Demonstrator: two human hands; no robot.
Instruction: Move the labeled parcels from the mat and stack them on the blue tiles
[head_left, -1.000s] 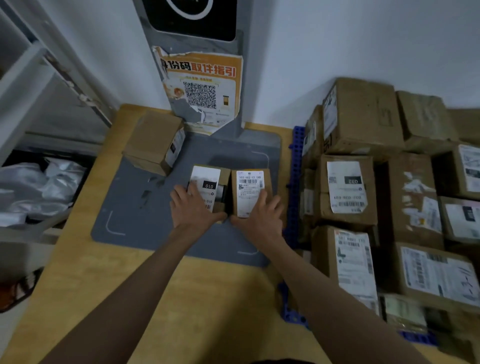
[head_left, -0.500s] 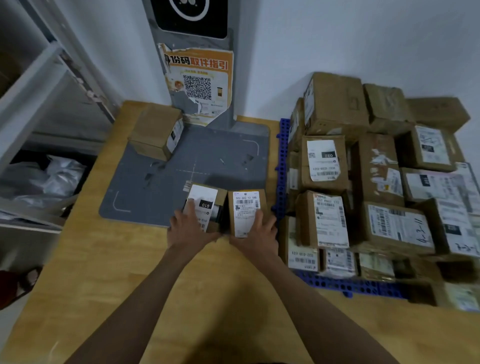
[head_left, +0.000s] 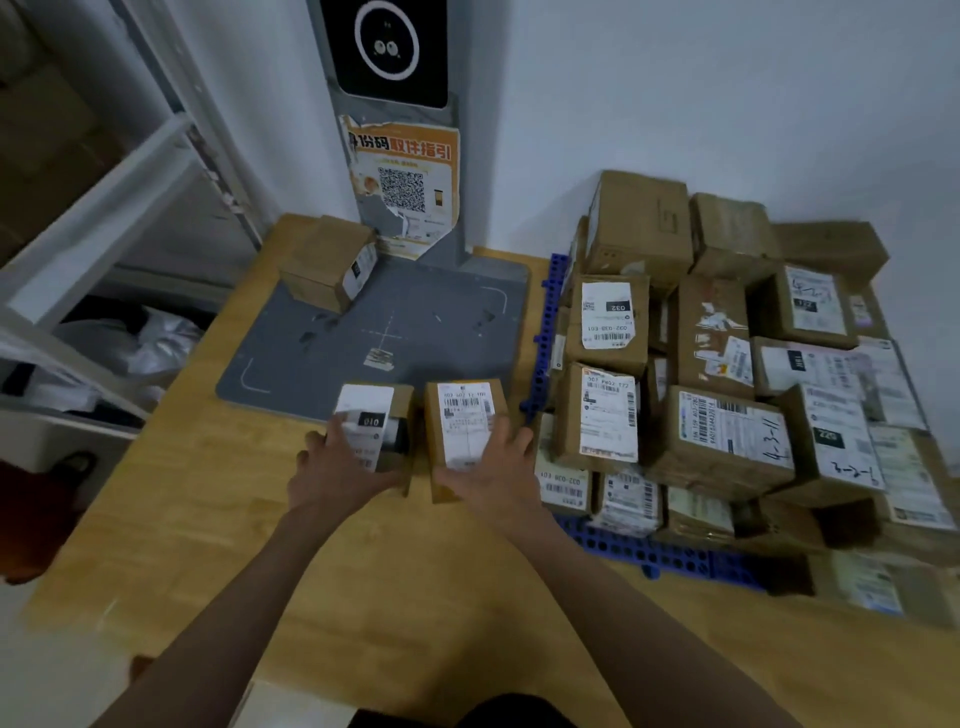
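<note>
Two small cardboard parcels sit side by side at frame centre, straddling the near edge of the grey mat (head_left: 332, 358) and the wooden tabletop (head_left: 218, 519).

Left hand (head_left: 340, 470) grasps the left parcel (head_left: 382, 415) (white label, black "010" tag); fingers lie over the label, thumb on the left side.

Right hand (head_left: 491, 475) grasps the right parcel (head_left: 462, 415) (long white barcode label on top); fingers spread along its right side and near end. Small gap between the two parcels, not touching.

A third parcel (head_left: 327, 262) sits tilted on the far left corner of the mat, upper centre-left of frame, label on its right face, well apart from both hands.

Blue tiles (head_left: 545, 338) run along the mat's right edge and across the lower right; a bare strip shows at (head_left: 670, 558). They carry a dense stack of labelled cardboard boxes (head_left: 722, 426) filling the right half of the frame, several layers deep. The right parcel is just beside the nearest stacked boxes.

Behind the mat: a grey scanner post (head_left: 392, 52) with a round-ringed dark screen and a torn orange QR poster (head_left: 402, 182). Metal shelving (head_left: 104, 208) at left edge, with pale bags (head_left: 135, 338) underneath.
</note>
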